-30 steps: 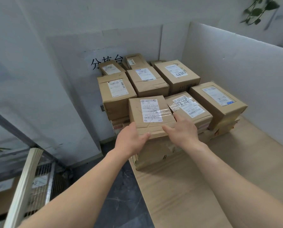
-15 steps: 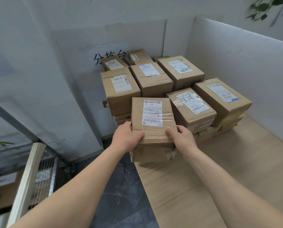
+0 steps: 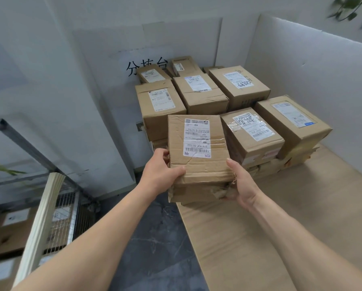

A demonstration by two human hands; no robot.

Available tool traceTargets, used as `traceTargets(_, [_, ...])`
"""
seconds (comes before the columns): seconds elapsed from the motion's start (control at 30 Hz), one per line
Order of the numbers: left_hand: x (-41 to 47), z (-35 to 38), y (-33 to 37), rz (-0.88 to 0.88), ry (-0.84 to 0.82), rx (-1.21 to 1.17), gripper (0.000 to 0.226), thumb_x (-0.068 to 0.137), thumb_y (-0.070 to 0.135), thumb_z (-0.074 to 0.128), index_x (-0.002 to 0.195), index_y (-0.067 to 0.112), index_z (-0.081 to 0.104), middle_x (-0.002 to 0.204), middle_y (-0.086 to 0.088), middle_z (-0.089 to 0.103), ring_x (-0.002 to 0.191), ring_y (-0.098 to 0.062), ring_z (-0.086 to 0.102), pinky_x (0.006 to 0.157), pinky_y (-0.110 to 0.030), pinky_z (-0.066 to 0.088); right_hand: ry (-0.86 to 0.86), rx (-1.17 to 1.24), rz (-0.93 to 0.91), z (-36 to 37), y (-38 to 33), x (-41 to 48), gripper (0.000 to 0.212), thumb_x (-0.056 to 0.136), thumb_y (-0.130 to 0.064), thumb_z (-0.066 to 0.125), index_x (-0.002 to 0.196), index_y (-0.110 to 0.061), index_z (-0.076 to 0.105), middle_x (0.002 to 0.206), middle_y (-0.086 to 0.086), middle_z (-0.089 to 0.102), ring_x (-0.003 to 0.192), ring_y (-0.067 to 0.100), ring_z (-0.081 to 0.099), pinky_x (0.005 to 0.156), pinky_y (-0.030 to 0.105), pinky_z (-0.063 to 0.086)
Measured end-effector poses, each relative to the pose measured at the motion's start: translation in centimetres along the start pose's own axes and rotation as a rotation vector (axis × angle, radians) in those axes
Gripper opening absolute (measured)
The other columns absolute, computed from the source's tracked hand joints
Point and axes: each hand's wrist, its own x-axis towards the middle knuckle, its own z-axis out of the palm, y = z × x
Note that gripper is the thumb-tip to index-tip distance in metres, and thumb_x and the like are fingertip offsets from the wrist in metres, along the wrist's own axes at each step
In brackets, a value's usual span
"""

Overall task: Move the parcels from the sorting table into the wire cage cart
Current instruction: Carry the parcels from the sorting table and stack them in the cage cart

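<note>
while l hand (image 3: 161, 175) & r hand (image 3: 242, 185) clamp the box (image 3: 197, 152), cart (image 3: 65, 215) sits low-left of it, nearer l hand.

Black characters (image 3: 147, 67) on the white wall (image 3: 104, 85) at twelve o'clock read 分拣台. The near parcel (image 3: 199, 171) bears a white label (image 3: 197, 138) reading, upside down, 516-K20-00-032. Other labels are illegible.
</note>
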Motion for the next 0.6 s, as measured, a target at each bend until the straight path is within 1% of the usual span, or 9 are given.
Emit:
traceTargets(0.07, [-0.4, -0.3, 0.0, 0.017, 0.003, 0.003, 0.063, 0.08, 0.029, 0.081, 0.133, 0.02, 0.048, 0.112, 0.013, 0.059, 0.104, -0.011, 0.061, 0.093, -0.039, 0.054, -0.013, -0.005, -0.014, -0.1, 0.3, 0.0, 0.043, 0.096, -0.051, 0.052, 0.109, -0.015, 0.073, 0.101, 0.018, 0.074, 0.087, 0.044, 0.068, 0.077, 0.052, 0.054])
traceTargets(0.1, [-0.6, -0.5, 0.0, 0.022, 0.006, 0.004, 0.063, 0.08, 0.029, 0.082, 0.132, 0.021, 0.048, 0.112, 0.014, 0.059, 0.103, -0.01, 0.061, 0.093, -0.039, 0.054, -0.002, -0.021, -0.021, -0.1, 0.5, 0.0, 0.047, 0.091, -0.053, 0.057, 0.114, -0.015, 0.071, 0.111, 0.016, 0.074, 0.098, 0.045, 0.069, 0.086, 0.061, 0.055])
traceTargets(0.17, [-1.1, -0.8, -0.2, 0.023, 0.011, -0.002, 0.06, 0.08, 0.029, 0.082, 0.13, 0.022, 0.049, 0.11, 0.017, 0.058, 0.102, -0.007, 0.06, 0.094, -0.039, 0.054, 0.015, -0.037, -0.037, 0.1, 0.6, -0.4, 0.068, 0.075, -0.061, 0.068, 0.125, -0.017, 0.065, 0.126, 0.013, 0.069, 0.116, 0.039, 0.065, 0.095, 0.069, 0.05])
traceTargets(0.23, [-1.7, -1.0, -0.6, 0.017, 0.027, -0.022, 0.058, 0.08, 0.028, 0.082, 0.127, 0.023, 0.049, 0.109, 0.018, 0.059, 0.101, -0.005, 0.061, 0.093, -0.04, 0.055, 0.0, -0.044, -0.075, 0.3, 0.9, -0.4, 0.078, 0.065, -0.066, 0.075, 0.126, -0.019, 0.063, 0.127, 0.01, 0.068, 0.121, 0.037, 0.061, 0.102, 0.069, 0.045])
traceTargets(0.3, [-2.2, -1.4, -1.1, 0.018, 0.06, -0.049, 0.055, 0.079, 0.026, 0.082, 0.124, 0.024, 0.05, 0.108, 0.017, 0.06, 0.099, -0.004, 0.061, 0.092, -0.04, 0.056, -0.041, -0.033, -0.095, 0.6, 1.3, -0.3, 0.077, 0.062, -0.066, 0.079, 0.124, -0.024, 0.063, 0.128, 0.009, 0.067, 0.122, 0.034, 0.061, 0.107, 0.065, 0.042])
traceTargets(0.33, [-2.6, -1.7, -1.4, 0.021, 0.074, -0.058, 0.054, 0.079, 0.025, 0.082, 0.123, 0.024, 0.05, 0.107, 0.017, 0.061, 0.099, -0.003, 0.062, 0.091, -0.04, 0.056, -0.065, -0.015, -0.087, 1.0, 1.3, -0.4, 0.075, 0.062, -0.062, 0.08, 0.123, -0.024, 0.061, 0.129, 0.01, 0.067, 0.12, 0.033, 0.062, 0.105, 0.062, 0.045])
traceTargets(0.4, [-3.2, -2.5, -2.0, 0.027, 0.095, -0.073, 0.054, 0.08, 0.023, 0.082, 0.124, 0.023, 0.051, 0.108, 0.017, 0.061, 0.099, -0.003, 0.062, 0.091, -0.04, 0.057, -0.128, 0.023, -0.047, 2.0, 1.3, -0.8, 0.072, 0.062, -0.052, 0.08, 0.124, -0.022, 0.057, 0.125, 0.011, 0.066, 0.109, 0.031, 0.064, 0.084, 0.052, 0.056])
traceTargets(0.47, [-3.7, -3.7, -2.8, 0.033, 0.111, -0.074, 0.056, 0.08, 0.024, 0.082, 0.126, 0.021, 0.051, 0.108, 0.016, 0.062, 0.099, -0.006, 0.064, 0.09, -0.039, 0.057, -0.167, 0.023, -0.036, 3.2, 1.5, -1.4, 0.072, 0.064, -0.046, 0.078, 0.127, -0.022, 0.052, 0.12, 0.01, 0.064, 0.101, 0.029, 0.065, 0.069, 0.045, 0.056])
traceTargets(0.6, [-5.2, -6.7, -4.4, 0.072, 0.137, -0.03, 0.052, 0.085, 0.034, 0.077, 0.129, 0.025, 0.051, 0.112, 0.018, 0.061, 0.093, -0.007, 0.066, 0.079, -0.028, 0.056, -0.158, -0.017, -0.076, 6.4, 1.6, -2.7, 0.082, 0.053, -0.051, 0.078, 0.127, -0.026, 0.051, 0.124, 0.011, 0.061, 0.104, 0.029, 0.062, 0.073, 0.048, 0.057])
